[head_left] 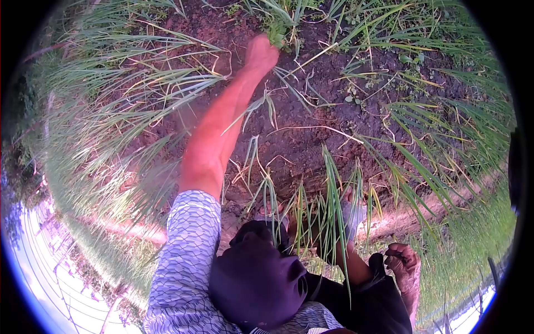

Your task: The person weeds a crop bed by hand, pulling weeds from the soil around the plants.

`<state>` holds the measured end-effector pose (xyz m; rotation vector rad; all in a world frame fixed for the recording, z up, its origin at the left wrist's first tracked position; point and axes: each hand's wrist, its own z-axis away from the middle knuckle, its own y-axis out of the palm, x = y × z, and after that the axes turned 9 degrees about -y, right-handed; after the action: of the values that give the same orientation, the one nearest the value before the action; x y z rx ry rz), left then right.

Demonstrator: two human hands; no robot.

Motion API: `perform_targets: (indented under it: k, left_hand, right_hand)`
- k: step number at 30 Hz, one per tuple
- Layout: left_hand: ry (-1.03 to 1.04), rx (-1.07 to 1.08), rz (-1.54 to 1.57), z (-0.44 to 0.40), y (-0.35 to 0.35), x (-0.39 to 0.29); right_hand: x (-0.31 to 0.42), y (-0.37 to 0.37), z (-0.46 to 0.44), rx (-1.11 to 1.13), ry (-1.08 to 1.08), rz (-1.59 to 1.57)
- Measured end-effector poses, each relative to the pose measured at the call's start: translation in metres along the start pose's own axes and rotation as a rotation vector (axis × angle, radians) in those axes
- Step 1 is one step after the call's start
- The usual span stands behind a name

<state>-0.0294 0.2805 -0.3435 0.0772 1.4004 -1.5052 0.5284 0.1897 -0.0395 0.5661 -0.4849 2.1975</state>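
Fingers of the left hand (261, 53) are closed, it seems around a small leafy plant (275, 32), at the far side of the soil patch (311, 145); the left arm (208, 142) reaches out nearly straight over that patch's left part. Nearer and right of the patch, the right hand (404, 264) has curled fingers, their contents unclear

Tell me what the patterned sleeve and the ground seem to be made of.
The sleeve looks like thin, matte cloth with a dark net-like print; its soft folds suggest fabric, though cotton or synthetic I can't tell. The ground looks like bare soil, dull and rough, judging by its dark, lumpy surface.
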Motion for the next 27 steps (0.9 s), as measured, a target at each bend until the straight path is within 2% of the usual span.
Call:
perform_targets:
  k: [1, 2, 5, 6, 9, 11, 13, 16, 19, 21, 24, 27]
  left_hand:
    - [-0.086, 0.008, 0.234, -0.008, 0.004, 0.013]
    - [-0.067, -0.099, 0.117, -0.009, 0.002, 0.015]
    - [-0.031, -0.007, -0.062, 0.016, -0.023, -0.023]
    - [0.018, -0.018, -0.214, 0.021, -0.025, -0.033]
    - [0.133, -0.154, -0.354, 0.015, -0.004, -0.024]
    - [0.004, -0.040, -0.240, 0.011, -0.006, -0.029]
    - [0.087, -0.083, -0.380, 0.017, -0.009, -0.039]
    - [-0.174, 0.017, 0.080, -0.007, 0.000, -0.022]
    - [-0.084, -0.011, -0.019, -0.002, -0.004, -0.031]
    - [-0.085, -0.030, 0.228, -0.019, 0.021, -0.017]
    - [-0.084, 0.004, 0.423, -0.034, 0.039, -0.003]
    - [0.016, -0.019, 0.091, -0.018, 0.030, -0.019]
  right_hand:
    - [0.000, 0.000, 0.000, -0.002, 0.008, -0.015]
    - [-0.001, -0.001, 0.000, 0.002, 0.012, 0.005]
    - [-0.003, 0.000, 0.000, 0.002, 0.001, 0.060]
    - [-0.002, 0.005, 0.000, -0.007, -0.016, 0.078]
    - [0.003, 0.002, -0.001, 0.012, -0.011, 0.066]
    - [0.005, 0.000, -0.002, 0.020, 0.008, 0.039]
    - [0.007, 0.002, -0.002, 0.009, 0.020, 0.013]
    - [0.001, 0.000, 0.000, 0.007, 0.022, 0.010]
    - [-0.001, 0.000, 0.001, 0.003, 0.041, 0.017]
    - [0.000, 0.000, 0.001, -0.002, 0.047, 0.024]
    - [0.000, -0.001, -0.001, -0.014, 0.042, 0.021]
    - [-0.003, -0.005, -0.001, 0.006, 0.017, 0.070]
